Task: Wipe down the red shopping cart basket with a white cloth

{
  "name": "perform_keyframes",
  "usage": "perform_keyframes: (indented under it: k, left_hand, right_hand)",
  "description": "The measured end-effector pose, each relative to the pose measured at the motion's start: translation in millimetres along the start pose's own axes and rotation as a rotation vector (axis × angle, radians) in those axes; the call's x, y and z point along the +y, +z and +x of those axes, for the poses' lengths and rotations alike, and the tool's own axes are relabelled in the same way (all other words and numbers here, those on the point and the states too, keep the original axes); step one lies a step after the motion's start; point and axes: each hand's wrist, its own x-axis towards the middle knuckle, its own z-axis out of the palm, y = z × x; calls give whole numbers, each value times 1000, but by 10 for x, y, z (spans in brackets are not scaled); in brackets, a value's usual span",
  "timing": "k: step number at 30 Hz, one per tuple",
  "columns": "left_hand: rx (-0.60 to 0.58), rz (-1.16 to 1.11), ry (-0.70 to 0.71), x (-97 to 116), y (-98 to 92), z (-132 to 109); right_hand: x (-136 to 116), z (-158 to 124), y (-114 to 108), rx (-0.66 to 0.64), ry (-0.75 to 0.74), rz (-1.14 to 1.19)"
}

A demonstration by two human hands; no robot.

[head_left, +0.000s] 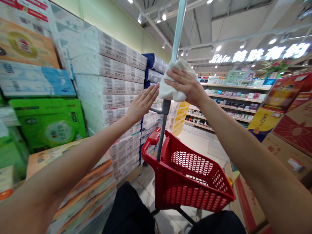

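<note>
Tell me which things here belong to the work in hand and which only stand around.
In use: right hand, white cloth pressed on the metal pole, open left hand beside it, red basket below.
Standing around: stacked paper packs, shop shelves, cardboard boxes.

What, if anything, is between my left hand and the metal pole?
Nothing separate, only the white cloth that the right hand presses round the pole. The open left hand sits just left of it, fingertips near the cloth's edge; whether they touch is unclear.
</note>
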Motion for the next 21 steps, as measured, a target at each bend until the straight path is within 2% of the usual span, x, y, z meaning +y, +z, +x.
perform_keyframes:
  k: [3, 5, 7, 10, 13, 15, 17, 21]
  left_hand:
    - [-9, -14, -7, 1, -2, 2]
    - [-10, -22, -3, 3, -6, 5]
    - [-4, -27, 6, 5, -9, 9]
    - [3, -45, 5, 5, -5, 12]
    - [12, -61, -6, -2, 8, 7]
    - [20, -61, -6, -11, 17, 1]
    - [25, -57, -2, -17, 22, -3]
    - [16, -61, 9, -12, 11, 3]
  right_hand:
    - [-243, -173, 195, 18, 24, 4]
    - [-474, -381, 319, -40, 1, -9]
    - [-606, -528, 350, -128, -55, -21]
    - [-494, -472, 198, -201, -126, -29]
    - [-194, -195, -1, -124, -86, -41]
    - [-91, -75, -20, -60, -44, -48]
    - [-150, -103, 84, -32, -22, -55]
    - [-546, -470, 397, -101, -56, -78]
